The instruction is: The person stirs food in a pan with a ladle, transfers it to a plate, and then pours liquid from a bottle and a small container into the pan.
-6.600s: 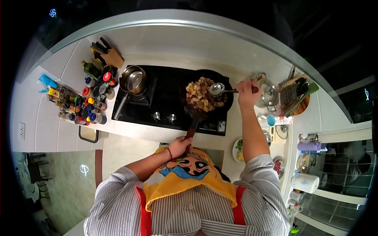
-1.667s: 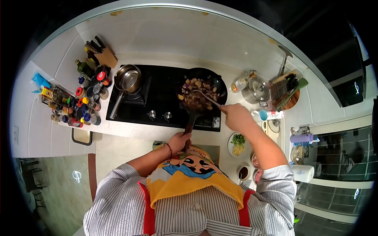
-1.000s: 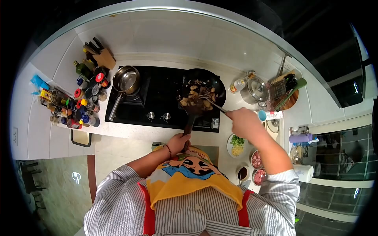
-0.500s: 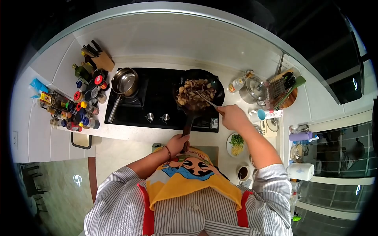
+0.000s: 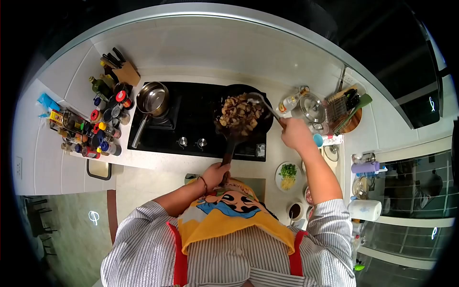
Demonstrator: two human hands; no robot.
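My left hand (image 5: 214,175) is wrapped round the dark handle of a black wok (image 5: 266,125) on the right side of the hob. Browned, chunky pieces of food (image 5: 240,115) fill the middle of the wok. My right hand (image 5: 296,134) grips the wooden handle of a metal spatula (image 5: 258,99). Its head is at the upper right of the food, near the wok's far rim. Close to my right forearm, a white plate (image 5: 279,181) holds chopped green and pale yellow pieces.
A steel saucepan (image 5: 153,99) sits on the left burner. Bottles and jars (image 5: 103,129) crowd the counter's left end beside a knife block (image 5: 126,74). A lidded steel pot (image 5: 310,109) and a cup of dark liquid (image 5: 295,209) are at the right.
My right hand has moved right and slightly up. The spatula has gone from the middle of the food to the wok's upper right. My left hand stays on the handle.
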